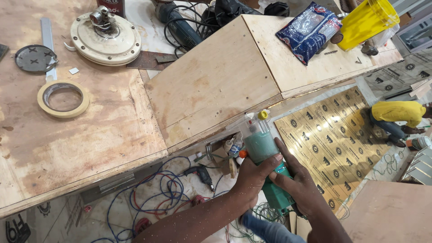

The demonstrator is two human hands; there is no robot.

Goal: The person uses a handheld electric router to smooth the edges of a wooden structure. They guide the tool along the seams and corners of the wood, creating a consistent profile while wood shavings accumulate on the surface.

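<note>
Fingers of the left hand wrap the green power tool at the plywood panel's near edge — the right hand clasps its lower body. Far right, a yellow container lies tipped; contents unclear. On the left surface sits a tape roll. The tool's tip is hidden.

Masking tape roll, round cream disc, blue snack pkt, yellow container, floor wires

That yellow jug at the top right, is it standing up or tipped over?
Tipped over. The yellow jug lies on its side on the plywood board, beside a blue packet.
</note>
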